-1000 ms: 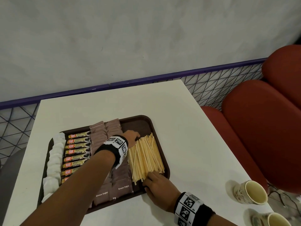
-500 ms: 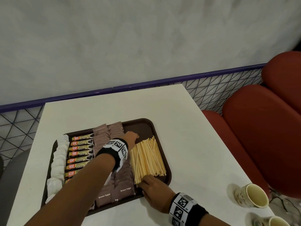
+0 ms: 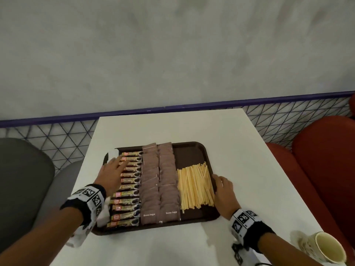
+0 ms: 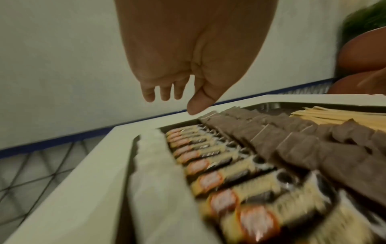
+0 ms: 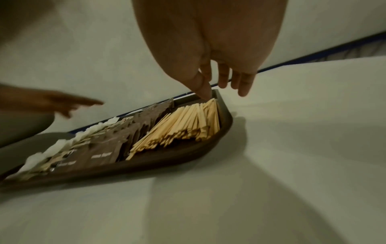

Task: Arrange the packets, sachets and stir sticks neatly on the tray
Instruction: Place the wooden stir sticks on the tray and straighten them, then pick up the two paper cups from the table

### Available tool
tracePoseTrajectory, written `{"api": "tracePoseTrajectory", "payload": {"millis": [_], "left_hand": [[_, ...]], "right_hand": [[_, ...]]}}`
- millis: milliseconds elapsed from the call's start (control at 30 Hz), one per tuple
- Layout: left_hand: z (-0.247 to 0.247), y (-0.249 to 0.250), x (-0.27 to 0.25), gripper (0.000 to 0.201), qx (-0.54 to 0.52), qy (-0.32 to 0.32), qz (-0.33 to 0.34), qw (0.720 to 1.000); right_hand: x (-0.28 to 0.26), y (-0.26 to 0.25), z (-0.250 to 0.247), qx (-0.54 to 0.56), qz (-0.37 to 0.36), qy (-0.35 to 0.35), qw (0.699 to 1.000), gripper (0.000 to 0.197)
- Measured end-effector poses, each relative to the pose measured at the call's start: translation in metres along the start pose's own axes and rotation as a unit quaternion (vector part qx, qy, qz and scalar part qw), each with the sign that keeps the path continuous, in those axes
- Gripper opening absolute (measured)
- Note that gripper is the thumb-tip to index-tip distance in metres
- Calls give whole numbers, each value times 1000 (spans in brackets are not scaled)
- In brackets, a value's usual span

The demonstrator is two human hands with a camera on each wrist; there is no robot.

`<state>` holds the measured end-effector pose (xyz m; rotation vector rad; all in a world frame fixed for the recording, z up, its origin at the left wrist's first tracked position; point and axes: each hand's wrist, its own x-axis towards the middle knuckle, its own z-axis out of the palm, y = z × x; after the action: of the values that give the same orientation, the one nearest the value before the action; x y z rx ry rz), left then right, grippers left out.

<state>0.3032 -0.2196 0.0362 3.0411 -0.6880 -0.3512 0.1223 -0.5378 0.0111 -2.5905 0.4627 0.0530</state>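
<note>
A dark brown tray point(image 3: 192, 145) lies on the white table point(image 3: 240, 150). From left to right it carries white sachets point(image 3: 113, 153), a column of coffee stick packets point(image 3: 128, 194), two columns of brown sugar sachets point(image 3: 159, 183) and a pile of wooden stir sticks point(image 3: 195, 186). My left hand point(image 3: 113, 166) hovers with straight fingers over the white sachets point(image 4: 154, 165) and coffee packets point(image 4: 219, 165), holding nothing. My right hand point(image 3: 218, 180) is at the tray's right rim. In the right wrist view its thumb tip reaches the far end of the stir sticks point(image 5: 183, 125), and its fingers point(image 5: 242, 87) hang loose outside the rim.
A paper cup point(image 3: 324, 250) stands on the table's near right corner. Red padded seats point(image 3: 326, 160) are to the right, a grey chair point(image 3: 23, 169) to the left. A wire mesh rail with a purple top point(image 3: 192, 107) runs behind the table.
My left hand has moved from the middle of the tray to its left side. My right hand has shifted from the near end of the stir sticks to the tray's right rim.
</note>
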Motion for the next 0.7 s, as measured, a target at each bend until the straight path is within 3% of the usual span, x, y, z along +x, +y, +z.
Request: {"api": "tracePoseTrajectory", "payload": {"millis": [100, 200, 267, 367, 467, 533, 633, 700], "left_hand": [[15, -40, -34, 69, -99, -29, -102, 989], [29, -64, -65, 56, -169, -121, -173, 963], [38, -67, -79, 49, -229, -169, -187, 940], [48, -67, -87, 48, -286, -181, -185, 923], [51, -76, -82, 54, -316, -156, -195, 915], [51, -85, -73, 56, -369, -99, -206, 901], [47, -101, -52, 44, -455, -12, -241, 857], [46, -110, -33, 36, -456, 21, -234, 859]], "right_hand": [[-3, 8, -3, 67, 105, -57, 991, 54], [-8, 13, 1, 138, 154, -122, 971, 50], [-9, 11, 4, 156, 172, -143, 962, 46], [-5, 10, 5, 177, 185, -129, 958, 48], [3, -1, 3, 195, 176, -101, 960, 46], [17, -11, 6, 203, 179, -81, 959, 48], [48, -31, 16, 206, 188, -47, 959, 49], [71, -45, 24, 205, 186, -32, 960, 49]]}}
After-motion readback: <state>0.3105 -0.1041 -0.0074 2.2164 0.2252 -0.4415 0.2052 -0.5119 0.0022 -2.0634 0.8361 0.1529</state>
